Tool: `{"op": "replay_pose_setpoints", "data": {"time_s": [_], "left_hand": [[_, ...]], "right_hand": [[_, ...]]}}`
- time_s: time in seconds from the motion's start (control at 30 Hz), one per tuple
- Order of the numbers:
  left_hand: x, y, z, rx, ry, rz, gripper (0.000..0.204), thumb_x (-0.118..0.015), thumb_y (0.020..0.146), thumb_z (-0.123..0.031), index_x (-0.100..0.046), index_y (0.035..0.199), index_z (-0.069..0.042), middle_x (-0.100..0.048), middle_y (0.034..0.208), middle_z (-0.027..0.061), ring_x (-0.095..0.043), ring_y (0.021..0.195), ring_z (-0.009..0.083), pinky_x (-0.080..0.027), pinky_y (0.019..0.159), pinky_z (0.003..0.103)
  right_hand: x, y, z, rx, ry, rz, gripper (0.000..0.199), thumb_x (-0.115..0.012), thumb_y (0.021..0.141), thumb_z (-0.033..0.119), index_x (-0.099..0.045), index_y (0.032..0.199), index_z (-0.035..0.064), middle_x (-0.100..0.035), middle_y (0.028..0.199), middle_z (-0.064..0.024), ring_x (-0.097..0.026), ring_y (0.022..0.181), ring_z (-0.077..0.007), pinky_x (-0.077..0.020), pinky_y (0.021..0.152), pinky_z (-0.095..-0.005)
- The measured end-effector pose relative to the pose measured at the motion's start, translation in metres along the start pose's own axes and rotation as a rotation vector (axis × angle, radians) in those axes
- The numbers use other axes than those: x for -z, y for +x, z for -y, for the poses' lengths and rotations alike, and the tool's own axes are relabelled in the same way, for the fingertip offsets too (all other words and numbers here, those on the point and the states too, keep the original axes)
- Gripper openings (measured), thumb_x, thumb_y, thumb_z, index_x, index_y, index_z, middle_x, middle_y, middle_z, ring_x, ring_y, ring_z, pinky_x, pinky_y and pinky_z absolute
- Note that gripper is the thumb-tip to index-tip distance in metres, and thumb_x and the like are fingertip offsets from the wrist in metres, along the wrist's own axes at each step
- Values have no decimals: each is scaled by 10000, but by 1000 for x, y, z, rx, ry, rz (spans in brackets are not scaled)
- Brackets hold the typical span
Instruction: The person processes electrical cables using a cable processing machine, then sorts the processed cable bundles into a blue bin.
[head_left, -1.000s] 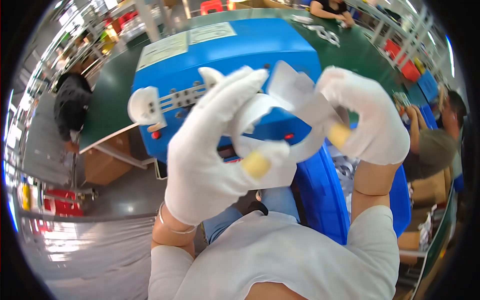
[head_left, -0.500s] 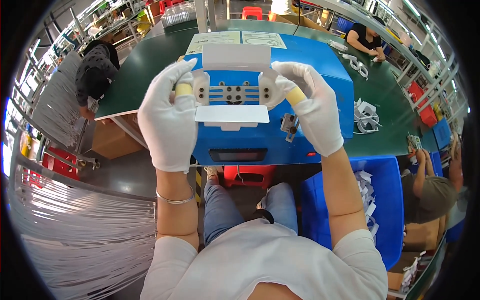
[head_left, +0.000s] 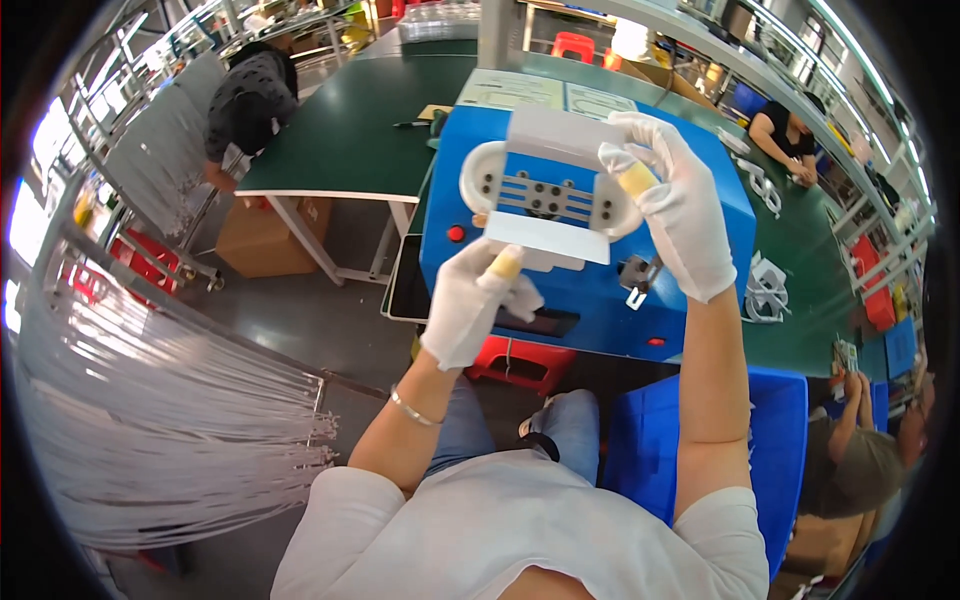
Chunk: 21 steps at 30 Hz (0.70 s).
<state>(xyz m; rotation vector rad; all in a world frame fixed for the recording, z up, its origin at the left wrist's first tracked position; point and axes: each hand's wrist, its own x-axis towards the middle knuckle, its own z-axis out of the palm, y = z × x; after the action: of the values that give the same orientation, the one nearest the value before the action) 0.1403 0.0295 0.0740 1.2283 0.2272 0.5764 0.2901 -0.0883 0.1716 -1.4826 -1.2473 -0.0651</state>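
Note:
A blue bench machine point(head_left: 460, 270) stands before me, with a slotted metal plate point(head_left: 545, 198) between two round white end pieces, the left one point(head_left: 484, 180) and the right one point(head_left: 622, 212). A grey-white flap point(head_left: 560, 135) rises behind them; a flat white plate point(head_left: 548, 238) lies in front. Both gloves are white with yellow tape on the thumbs. My left hand point(head_left: 470, 305) is at the front plate's lower left edge, fingers loosely bent and apart. My right hand point(head_left: 685, 210) is beside the flap's right end, fingers curved, thumb and forefinger apart; I see nothing held.
A small metal fixture point(head_left: 636, 272) and red buttons sit on the machine's front. White straps point(head_left: 766, 292) lie on the green table point(head_left: 800, 330) at right. Below stands a blue bin point(head_left: 640, 430). White strips point(head_left: 180, 420) hang at left. Co-workers sit at both sides.
My left hand has left the left end piece and come down to the front plate. My right hand stays near the right end. The whole view has shifted, with the machine now further right.

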Motion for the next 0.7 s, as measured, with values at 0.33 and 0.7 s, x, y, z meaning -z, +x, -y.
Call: {"op": "replay_pose_setpoints", "data": {"time_s": [0.33,0.7], "left_hand": [[66,-11,-27,-159,219,-177,232,-560,902,-107,-576,1107,3,-641,987,119,-634,688,151,-545,611,259],[249,-127,-173,-682,1564,-2167,485,-687,777,-162,-517,1196,13,-555,1068,150,-578,892,275,-478,773,392]], "right_hand": [[-7,-15,8,103,-357,-146,249,-570,860,38,-581,1105,-7,-571,1193,-129,-535,1108,-239,-381,979,-313],[47,-65,-25,117,-56,-87,570,-572,690,250,-560,1168,-58,-528,1249,-161,-522,1075,-185,-380,828,-216]]}}
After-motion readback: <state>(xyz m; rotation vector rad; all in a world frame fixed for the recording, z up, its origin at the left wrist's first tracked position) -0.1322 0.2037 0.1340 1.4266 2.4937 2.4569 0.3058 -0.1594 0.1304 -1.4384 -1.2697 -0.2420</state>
